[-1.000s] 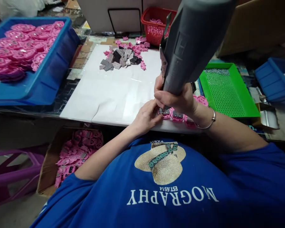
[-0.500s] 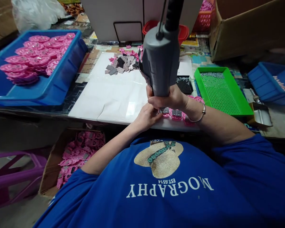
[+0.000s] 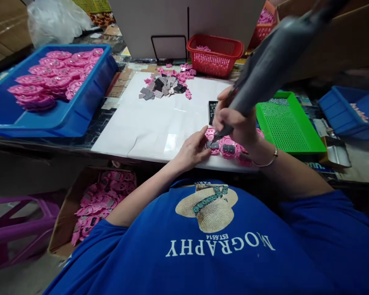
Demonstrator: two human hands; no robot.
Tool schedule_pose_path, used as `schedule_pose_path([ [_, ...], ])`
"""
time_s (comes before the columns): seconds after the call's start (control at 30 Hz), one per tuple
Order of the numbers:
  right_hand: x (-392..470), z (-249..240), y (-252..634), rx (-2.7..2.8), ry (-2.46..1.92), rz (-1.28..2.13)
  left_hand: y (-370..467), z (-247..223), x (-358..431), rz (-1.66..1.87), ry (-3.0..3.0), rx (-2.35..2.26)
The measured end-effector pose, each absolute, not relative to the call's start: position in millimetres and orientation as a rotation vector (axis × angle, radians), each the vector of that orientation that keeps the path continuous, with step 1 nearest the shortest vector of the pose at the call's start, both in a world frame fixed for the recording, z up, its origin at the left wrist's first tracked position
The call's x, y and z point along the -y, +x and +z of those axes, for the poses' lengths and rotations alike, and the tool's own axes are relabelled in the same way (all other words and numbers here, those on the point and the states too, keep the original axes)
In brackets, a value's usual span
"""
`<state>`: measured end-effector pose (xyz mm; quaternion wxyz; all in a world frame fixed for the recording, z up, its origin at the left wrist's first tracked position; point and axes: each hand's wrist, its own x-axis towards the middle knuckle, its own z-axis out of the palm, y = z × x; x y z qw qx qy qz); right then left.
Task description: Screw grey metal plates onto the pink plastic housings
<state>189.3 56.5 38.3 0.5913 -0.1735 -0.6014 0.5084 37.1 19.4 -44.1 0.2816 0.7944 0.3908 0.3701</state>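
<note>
My right hand (image 3: 238, 123) is wrapped round a grey power screwdriver (image 3: 261, 65), which tilts up to the right. Its tip points down near a pink plastic part with a dark grey plate (image 3: 213, 146). My left hand (image 3: 193, 150) has its thumb and fingers at the left edge of that part and grips it. To the right, another pink part with a dark plate (image 3: 228, 148) lies in the same row, with more partly under my right wrist. Behind my right hand is a small black screw tray (image 3: 212, 111), partly covered.
Grey plates (image 3: 160, 87) and pink pieces lie piled at the back of the white board (image 3: 141, 123). A red basket (image 3: 215, 55) stands behind. Blue bin (image 3: 70, 119) at left, green tray (image 3: 295, 127) and smaller blue bin (image 3: 341, 108) at right.
The screwdriver has swung from upright to a tilt toward the right, and my right hand has moved slightly right. The red basket and pink parts show more. My left hand stays beside the leftmost part.
</note>
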Motion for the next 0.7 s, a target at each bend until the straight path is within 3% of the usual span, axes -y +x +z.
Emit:
schedule_pose_path([
  [0.13, -60, 61, 215, 1.320, -0.330, 0.920, 34, -49, -19, 1.023, 2.122, -1.007],
  [0.3, -78, 74, 273, 1.333, -0.546, 0.557, 34, -44, -18, 0.991, 2.035, -1.069],
  [0.7, -144, 35, 395, 1.106, -0.996, 0.243, 40, -31, -21, 0.913, 1.910, -1.225],
])
